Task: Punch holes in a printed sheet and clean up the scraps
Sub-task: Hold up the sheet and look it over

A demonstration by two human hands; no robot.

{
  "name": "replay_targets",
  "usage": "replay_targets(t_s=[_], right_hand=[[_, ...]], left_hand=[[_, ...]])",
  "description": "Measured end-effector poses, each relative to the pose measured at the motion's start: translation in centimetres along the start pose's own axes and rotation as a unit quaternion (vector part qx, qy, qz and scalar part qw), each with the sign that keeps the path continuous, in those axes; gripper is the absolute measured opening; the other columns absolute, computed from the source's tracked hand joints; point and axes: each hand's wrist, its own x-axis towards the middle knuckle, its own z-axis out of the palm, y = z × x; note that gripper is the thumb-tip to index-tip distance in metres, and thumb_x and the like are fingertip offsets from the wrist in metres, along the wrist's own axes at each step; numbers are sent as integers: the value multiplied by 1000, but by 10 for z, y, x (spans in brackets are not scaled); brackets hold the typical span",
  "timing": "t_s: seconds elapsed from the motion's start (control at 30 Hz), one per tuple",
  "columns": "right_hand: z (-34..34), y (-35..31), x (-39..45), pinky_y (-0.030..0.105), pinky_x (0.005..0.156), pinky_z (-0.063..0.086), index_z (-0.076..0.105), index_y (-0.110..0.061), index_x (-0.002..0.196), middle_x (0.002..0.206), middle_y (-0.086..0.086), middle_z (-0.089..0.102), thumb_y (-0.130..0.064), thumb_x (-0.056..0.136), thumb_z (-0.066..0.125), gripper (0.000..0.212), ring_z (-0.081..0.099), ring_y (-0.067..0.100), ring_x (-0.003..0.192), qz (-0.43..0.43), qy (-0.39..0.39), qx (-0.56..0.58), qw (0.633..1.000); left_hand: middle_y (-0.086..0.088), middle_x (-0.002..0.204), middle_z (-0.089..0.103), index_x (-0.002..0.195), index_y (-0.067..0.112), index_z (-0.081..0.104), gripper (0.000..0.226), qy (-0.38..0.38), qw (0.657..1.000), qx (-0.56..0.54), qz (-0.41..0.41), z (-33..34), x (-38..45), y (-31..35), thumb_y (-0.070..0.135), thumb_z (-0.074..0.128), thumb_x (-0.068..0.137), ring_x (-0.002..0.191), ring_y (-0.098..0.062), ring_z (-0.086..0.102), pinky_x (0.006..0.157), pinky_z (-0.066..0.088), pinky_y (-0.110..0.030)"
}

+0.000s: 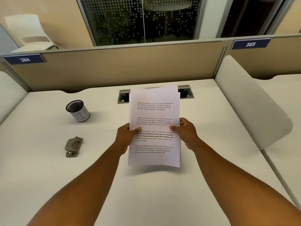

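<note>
Both hands hold the printed sheets (pixel 154 126) up above the white table (pixel 48 176), clear of its surface, a soft shadow lying below the lower edge. The left hand (pixel 126 136) pinches the left edge with its thumb laid over the print, and the right hand (pixel 185 131) grips the right edge the same way; the other fingers of both hands are hidden behind the paper. A second edge shows at the top and right of the paper, so more than 1 sheet is held, though how many cannot be told. The print runs in 4 short paragraphs, the third partly in bold — the words "Village life is a peaceful" and "Defined by a slower pace, it is centered" can be read, the rest is blurred.

The paper covers the middle of a grey cable hatch (pixel 185 92) sunk in the table's far side. To the left, well apart from the hands, a grey metal hole punch (pixel 73 146) lies on the table, and farther back stands a black mesh cup (pixel 77 110) wrapped in white paper lettered "BIN". Blue plates on the beige partition (pixel 114 67) read "384" (pixel 24 59) and "385" (pixel 250 44). A white divider (pixel 252 103) at the right is cut off by nothing, but the next table beyond it is mostly hidden
</note>
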Motion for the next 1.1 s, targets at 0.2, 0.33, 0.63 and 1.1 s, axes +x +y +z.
replay_targets(t_s=[0.2,0.33,0.63,1.1], right_hand=[[8,-14,-2,24,69,53,48,-21,112,109,2,61,-12,94,53,21,62,21,96,-81,45,-45,995],[15,-13,-6,15,69,50,45,-13,120,110,3,57,-9,95,53,27,57,20,96,-131,63,-93,985],[10,7,-9,34,90,52,46,-10,123,126,11,60,-6,91,58,35,59,26,105,-136,55,-158,977],[8,7,-12,38,90,54,49,-12,118,123,9,62,-11,93,56,26,60,30,108,-139,60,-188,970]], left_hand=[[-2,105,74,116,12,67,25,4,996,-10,89,8,-2,14,9,67,91,91,-21,72,70,61,-28],[3,105,73,111,18,66,21,21,989,1,144,11,-3,11,13,69,90,93,-17,71,73,60,-27],[11,102,72,105,24,67,22,-3,989,6,146,10,-6,8,14,73,87,89,-9,71,71,57,-22],[12,100,69,113,21,64,21,8,988,30,153,10,-6,7,18,66,92,87,-9,67,68,56,-17]])
